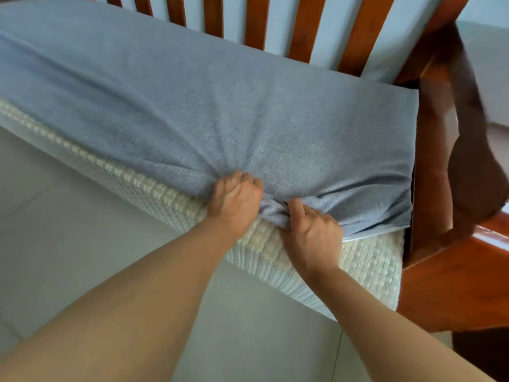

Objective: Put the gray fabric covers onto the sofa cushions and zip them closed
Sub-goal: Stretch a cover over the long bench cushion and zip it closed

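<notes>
My left hand (237, 199) and right hand (314, 230) both grab the cover (220, 106). I should tug toward 6 o'clock, over the cushion (275, 257) edge.

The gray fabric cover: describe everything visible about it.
The gray fabric cover is a soft, woven-looking blue-gray cloth, lying wrinkled over the top of a cream woven cushion on a wooden sofa frame. It covers the top only; the cushion's front side is bare. Its near edge is bunched where the left hand and right hand grip it. A pale hem shows along its lower right edge. No zipper is discernible.
</notes>
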The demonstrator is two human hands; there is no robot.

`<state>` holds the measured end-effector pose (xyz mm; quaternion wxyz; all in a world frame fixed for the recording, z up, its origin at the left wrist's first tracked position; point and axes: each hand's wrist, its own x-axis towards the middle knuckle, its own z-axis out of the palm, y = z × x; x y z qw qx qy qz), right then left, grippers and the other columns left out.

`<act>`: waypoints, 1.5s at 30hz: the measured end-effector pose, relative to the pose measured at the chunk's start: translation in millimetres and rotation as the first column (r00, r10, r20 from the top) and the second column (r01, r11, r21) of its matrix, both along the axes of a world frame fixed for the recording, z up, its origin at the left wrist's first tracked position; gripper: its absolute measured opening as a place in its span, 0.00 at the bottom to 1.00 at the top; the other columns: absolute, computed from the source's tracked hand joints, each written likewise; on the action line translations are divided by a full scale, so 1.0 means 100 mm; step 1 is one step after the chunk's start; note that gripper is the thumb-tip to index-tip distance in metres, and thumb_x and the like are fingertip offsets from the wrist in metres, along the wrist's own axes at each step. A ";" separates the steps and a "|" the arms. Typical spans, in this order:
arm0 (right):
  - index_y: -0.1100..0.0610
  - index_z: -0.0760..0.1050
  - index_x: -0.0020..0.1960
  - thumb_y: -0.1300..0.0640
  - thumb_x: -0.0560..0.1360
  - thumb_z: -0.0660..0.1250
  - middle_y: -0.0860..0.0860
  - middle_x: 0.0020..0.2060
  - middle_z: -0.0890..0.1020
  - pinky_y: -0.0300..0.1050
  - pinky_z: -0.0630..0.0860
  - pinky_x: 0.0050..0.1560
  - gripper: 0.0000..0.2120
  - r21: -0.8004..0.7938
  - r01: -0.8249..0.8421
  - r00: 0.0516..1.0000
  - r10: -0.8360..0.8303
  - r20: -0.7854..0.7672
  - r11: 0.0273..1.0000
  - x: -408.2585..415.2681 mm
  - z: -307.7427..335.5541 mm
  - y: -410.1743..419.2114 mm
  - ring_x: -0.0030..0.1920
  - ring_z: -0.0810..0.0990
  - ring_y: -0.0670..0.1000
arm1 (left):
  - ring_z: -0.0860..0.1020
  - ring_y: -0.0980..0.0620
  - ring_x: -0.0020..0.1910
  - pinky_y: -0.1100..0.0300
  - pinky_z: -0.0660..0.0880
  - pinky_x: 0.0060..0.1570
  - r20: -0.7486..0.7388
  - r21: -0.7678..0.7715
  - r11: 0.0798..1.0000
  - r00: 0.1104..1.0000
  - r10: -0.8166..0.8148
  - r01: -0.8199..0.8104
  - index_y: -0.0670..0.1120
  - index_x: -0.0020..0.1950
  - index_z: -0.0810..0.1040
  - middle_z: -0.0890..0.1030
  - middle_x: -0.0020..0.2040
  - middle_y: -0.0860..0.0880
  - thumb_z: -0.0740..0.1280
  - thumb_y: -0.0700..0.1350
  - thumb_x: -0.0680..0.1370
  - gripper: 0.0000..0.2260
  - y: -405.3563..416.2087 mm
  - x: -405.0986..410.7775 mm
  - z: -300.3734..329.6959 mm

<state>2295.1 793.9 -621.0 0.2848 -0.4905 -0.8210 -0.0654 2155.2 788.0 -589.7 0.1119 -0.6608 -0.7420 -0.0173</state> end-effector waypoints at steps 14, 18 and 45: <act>0.54 0.74 0.35 0.52 0.64 0.75 0.52 0.25 0.79 0.39 0.55 0.28 0.11 0.123 -0.041 0.990 0.024 0.141 0.991 0.05 -0.05 -0.03 0.24 0.78 0.55 | 0.77 0.45 0.54 0.57 0.68 0.45 -0.056 0.052 0.994 0.993 0.100 -0.097 0.48 0.51 0.78 0.80 0.53 0.47 0.61 0.36 0.75 0.11 -0.15 0.08 -0.05; 0.52 0.72 0.50 0.52 0.78 0.57 0.54 0.44 0.83 0.45 0.61 0.36 0.07 0.118 -0.160 0.983 0.147 0.111 0.980 0.11 -0.08 -0.13 0.45 0.81 0.59 | 0.77 0.44 0.56 0.55 0.70 0.50 -0.066 0.094 0.989 0.991 0.117 -0.111 0.47 0.54 0.78 0.80 0.55 0.45 0.61 0.39 0.77 0.10 -0.26 0.12 -0.08; 0.56 0.76 0.35 0.62 0.65 0.55 0.52 0.29 0.76 0.42 0.68 0.29 0.11 0.315 -0.183 0.983 0.184 0.026 0.931 0.44 -0.09 -1.03 0.30 0.76 0.55 | 0.72 0.46 0.56 0.55 0.69 0.49 -0.034 0.326 0.918 0.968 0.248 -0.224 0.46 0.55 0.71 0.75 0.54 0.46 0.61 0.36 0.74 0.11 -1.34 0.34 -0.22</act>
